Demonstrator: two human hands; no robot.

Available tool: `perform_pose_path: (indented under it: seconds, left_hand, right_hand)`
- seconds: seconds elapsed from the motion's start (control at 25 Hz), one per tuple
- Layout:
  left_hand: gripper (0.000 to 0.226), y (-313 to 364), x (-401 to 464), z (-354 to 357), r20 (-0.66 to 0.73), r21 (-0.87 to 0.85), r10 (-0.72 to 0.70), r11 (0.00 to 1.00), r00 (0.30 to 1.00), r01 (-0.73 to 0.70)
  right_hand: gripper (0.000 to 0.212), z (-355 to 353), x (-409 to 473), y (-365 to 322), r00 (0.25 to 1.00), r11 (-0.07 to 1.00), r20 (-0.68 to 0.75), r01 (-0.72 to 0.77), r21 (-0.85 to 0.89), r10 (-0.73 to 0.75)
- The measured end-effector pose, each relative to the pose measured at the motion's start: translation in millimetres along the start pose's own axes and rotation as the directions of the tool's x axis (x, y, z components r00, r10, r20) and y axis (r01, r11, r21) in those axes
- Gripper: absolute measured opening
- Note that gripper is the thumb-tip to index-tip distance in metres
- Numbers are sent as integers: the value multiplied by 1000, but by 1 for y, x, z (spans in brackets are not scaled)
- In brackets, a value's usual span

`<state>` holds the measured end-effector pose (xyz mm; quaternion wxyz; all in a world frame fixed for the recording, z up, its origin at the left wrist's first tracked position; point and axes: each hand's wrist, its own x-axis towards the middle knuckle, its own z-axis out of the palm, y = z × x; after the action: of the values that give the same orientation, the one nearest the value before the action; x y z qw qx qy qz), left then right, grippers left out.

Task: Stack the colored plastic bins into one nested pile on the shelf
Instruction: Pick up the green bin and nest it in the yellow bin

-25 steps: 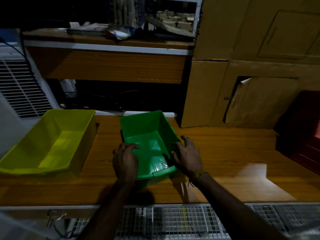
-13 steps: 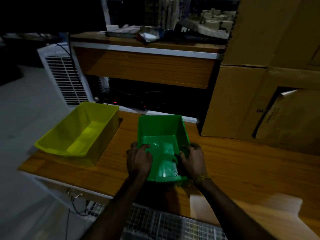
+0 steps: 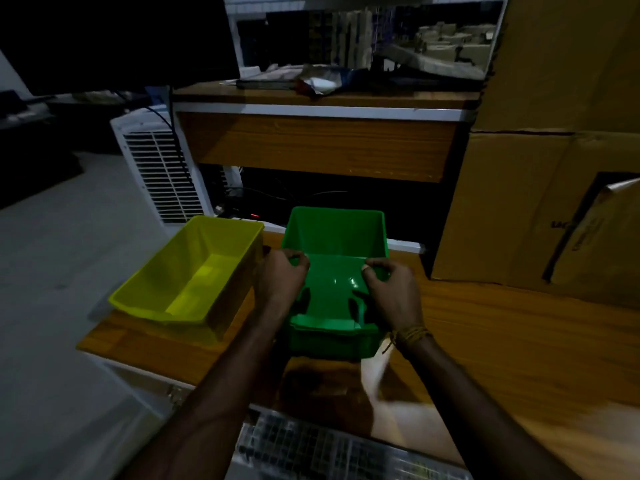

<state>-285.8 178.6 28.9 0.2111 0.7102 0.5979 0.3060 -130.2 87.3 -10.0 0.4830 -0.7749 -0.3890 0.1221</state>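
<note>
A green plastic bin (image 3: 334,237) is held over the wooden shelf (image 3: 502,341), open side up and its near end lower. My left hand (image 3: 278,275) grips its left wall and my right hand (image 3: 393,291) grips its right wall, thumbs hooked over the rims. A yellow bin (image 3: 188,271) stands on the shelf's left end, just left of the green one, with nothing in it. The two bins are apart.
Tall cardboard boxes (image 3: 540,209) stand at the right back of the shelf. A higher wooden shelf (image 3: 318,147) with clutter lies behind. A white louvred appliance (image 3: 162,168) stands on the floor at left. Wire mesh (image 3: 329,448) runs under the shelf's front edge.
Both hands have slid up the green bin's side walls and lifted it, moving it slightly toward the yellow bin. My view has swung left, so the dark red bin at far right is out of sight.
</note>
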Motion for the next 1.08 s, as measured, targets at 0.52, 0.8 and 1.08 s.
perform_pose_path:
  seconds: [0.52, 0.8, 1.08]
  left_hand:
    - [34, -98, 128, -162, -310, -311, 159, 915, 937, -258]
    - [27, -162, 163, -209, -311, -247, 62, 958, 948, -143]
    - [25, -218, 177, -182, -151, -159, -22, 987, 988, -2]
  right_hand:
    - [16, 133, -34, -193, 971, 960, -191, 185, 210, -146]
    - [17, 215, -40, -229, 987, 967, -83, 149, 209, -134]
    - [35, 287, -37, -196, 999, 994, 29, -20, 106, 17]
